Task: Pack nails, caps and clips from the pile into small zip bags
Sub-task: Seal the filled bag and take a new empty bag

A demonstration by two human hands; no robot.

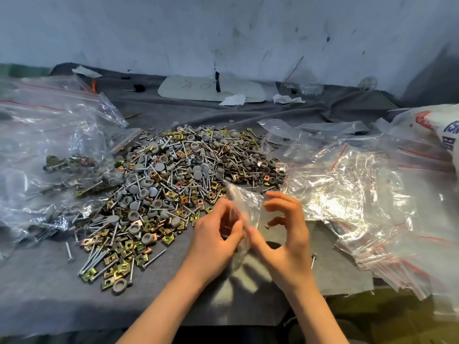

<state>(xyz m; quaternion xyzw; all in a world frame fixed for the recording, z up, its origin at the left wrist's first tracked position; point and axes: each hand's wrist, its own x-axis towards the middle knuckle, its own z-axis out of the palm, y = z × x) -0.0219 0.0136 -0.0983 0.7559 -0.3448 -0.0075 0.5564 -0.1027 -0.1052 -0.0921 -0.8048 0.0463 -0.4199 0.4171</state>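
Note:
A big pile of nails, grey caps and brass clips [173,184] spreads over the grey cloth in the middle. Just in front of it a small clear zip bag [244,207] stands upright between my hands. My left hand [216,234] pinches the bag's left side with curled fingers. My right hand [285,234] touches the bag's lower part with its thumb, while its fingers arch loosely beside the bag. What lies inside the bag is blurred.
Filled clear bags [57,155] lie heaped at the left. A loose stack of empty red-striped zip bags [360,199] covers the right side. A printed white sack [439,127] sits far right. A pale board [211,89] and paper scraps lie by the back wall.

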